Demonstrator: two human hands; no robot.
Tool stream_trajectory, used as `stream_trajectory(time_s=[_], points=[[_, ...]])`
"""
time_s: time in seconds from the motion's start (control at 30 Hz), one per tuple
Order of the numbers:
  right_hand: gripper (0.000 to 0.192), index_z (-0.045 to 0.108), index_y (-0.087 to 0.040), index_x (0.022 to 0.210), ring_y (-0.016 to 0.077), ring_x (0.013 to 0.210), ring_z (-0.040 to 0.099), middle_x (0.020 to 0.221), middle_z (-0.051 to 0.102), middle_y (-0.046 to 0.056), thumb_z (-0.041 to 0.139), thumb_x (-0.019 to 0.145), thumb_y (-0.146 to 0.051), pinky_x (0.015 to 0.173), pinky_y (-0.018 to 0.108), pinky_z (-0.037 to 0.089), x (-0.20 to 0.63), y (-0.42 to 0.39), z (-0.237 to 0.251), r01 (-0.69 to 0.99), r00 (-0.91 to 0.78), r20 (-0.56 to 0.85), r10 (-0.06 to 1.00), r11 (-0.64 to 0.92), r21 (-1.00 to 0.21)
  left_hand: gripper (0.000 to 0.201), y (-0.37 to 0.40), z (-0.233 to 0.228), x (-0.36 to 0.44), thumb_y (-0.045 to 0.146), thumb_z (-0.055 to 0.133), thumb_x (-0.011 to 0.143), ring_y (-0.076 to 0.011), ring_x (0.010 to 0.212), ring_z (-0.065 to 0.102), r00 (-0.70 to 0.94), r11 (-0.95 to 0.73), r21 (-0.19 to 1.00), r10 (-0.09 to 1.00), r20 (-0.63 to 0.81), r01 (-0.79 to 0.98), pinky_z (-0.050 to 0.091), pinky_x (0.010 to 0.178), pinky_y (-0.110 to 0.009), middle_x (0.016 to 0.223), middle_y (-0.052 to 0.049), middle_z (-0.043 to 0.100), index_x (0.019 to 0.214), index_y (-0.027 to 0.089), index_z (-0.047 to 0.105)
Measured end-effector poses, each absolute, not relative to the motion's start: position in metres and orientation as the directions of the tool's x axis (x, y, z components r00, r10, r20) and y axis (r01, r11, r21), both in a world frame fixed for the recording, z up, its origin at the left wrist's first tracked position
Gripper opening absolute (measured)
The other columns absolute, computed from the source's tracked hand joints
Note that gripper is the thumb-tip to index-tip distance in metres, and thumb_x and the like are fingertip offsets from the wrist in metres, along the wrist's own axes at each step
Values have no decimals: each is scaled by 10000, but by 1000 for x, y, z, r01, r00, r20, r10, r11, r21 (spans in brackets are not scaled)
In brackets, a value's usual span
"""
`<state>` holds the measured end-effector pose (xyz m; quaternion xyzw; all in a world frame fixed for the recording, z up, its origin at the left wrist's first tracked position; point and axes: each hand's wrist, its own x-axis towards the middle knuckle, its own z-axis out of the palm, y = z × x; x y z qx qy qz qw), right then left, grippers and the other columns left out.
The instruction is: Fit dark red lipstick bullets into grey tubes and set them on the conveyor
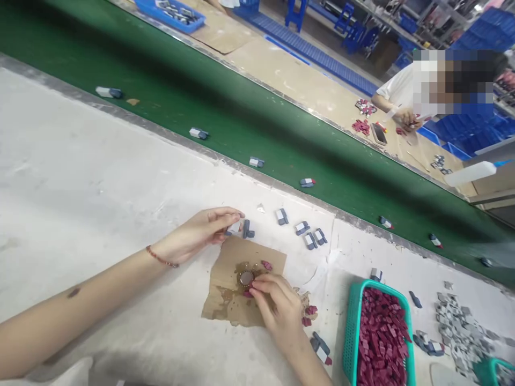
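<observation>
We're mid-batch by the look of it. Left hand [199,231] is pinched shut on a small grey-and-white part [234,227] at the far edge of the cardboard scrap [225,279]; its long axis runs roughly 3-to-9 o'clock, the free end toward 3, just beside another grey part [248,229] on the bench [80,177]. Right hand [277,308] has fingertips closed down on a red chip [248,294] next to the round glue-stained dish [246,277] in the middle of the cardboard; we can't tell how the chip is oriented, it's mostly covered. Done so far, as we judge it: a string of finished grey pieces with red tips rides the green conveyor [249,112], e.g. one at [307,182], spaced out toward 2 o'clock, and a few grey bodies [311,236] wait at 1 o'clock from the cardboard. Left: plenty. The teal basket [354,321] at 4 o'clock is full of red chips, and a loose heap of grey pieces [458,327] sits beyond it. A co-worker [406,115] works across the belt.
</observation>
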<state>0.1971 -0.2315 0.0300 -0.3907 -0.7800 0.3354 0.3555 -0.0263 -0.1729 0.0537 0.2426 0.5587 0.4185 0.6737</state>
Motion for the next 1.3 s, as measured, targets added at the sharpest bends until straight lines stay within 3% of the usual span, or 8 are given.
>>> stream_trajectory(time_s=[0.1,0.2,0.43,0.6,0.73,0.87,1.07,1.3], points=[[198,694,-190,983,193,793,697,865,733,84,515,947,-113,697,318,604,188,-228,25,401,-553,365,749,623,-672,399,-189,50,-30,465,817,643,-80,494,416,40,541,793,832,-553,-280,342,457,-212,703,12,590,857,153,689],[224,688,-190,997,198,778,691,867,730,88,491,949,-93,674,328,603,186,-226,24,418,-586,373,719,663,-620,402,-199,48,-30,416,832,640,-122,559,528,96,545,779,833,-545,-310,446,548,-248,717,10,605,923,177,675],[182,687,-232,998,204,793,704,880,730,71,560,925,-125,678,338,593,216,-231,32,528,-415,295,861,491,-693,357,-212,37,-21,321,861,625,-173,663,629,218,563,741,826,-520,-367,515,626,-275,745,-4,645,876,192,643],[150,700,-232,936,203,816,704,870,734,66,570,923,-157,707,338,592,228,-232,30,565,-358,198,912,381,-732,349,-219,31,-13,327,870,621,-190,730,653,207,568,685,817,-539,-457,542,723,-303,800,-24,667,875,191,673],[92,710,-233,860,194,803,708,832,747,51,641,877,-175,711,322,595,224,-230,34,472,-195,108,975,190,-861,338,-223,35,-9,335,886,601,-203,809,667,234,584,632,801,-551,-510,543,791,-312,933,-39,683,855,196,712],[61,714,-218,790,209,791,718,811,754,66,707,834,-260,650,316,603,214,-225,44,289,-76,17,997,38,-957,242,-225,38,-10,324,821,689,-180,699,630,283,560,725,828,-483,-401,532,727,-311,847,-49,692,852,177,717],[54,737,-226,848,208,791,727,843,757,71,739,805,-258,636,300,605,198,-218,52,150,-76,23,997,34,-988,287,-224,42,-11,333,808,698,-195,717,631,320,545,743,836,-447,-388,522,687,-311,863,-70,716,913,186,686],[71,762,-243,863,203,828,711,880,745,66,712,832,-204,677,311,607,188,-225,46,197,-98,52,994,71,-978,380,-223,35,-16,289,916,564,-139,725,632,267,598,507,769,-581,-621,507,672,-218,848,-15,718,837,204,666]])
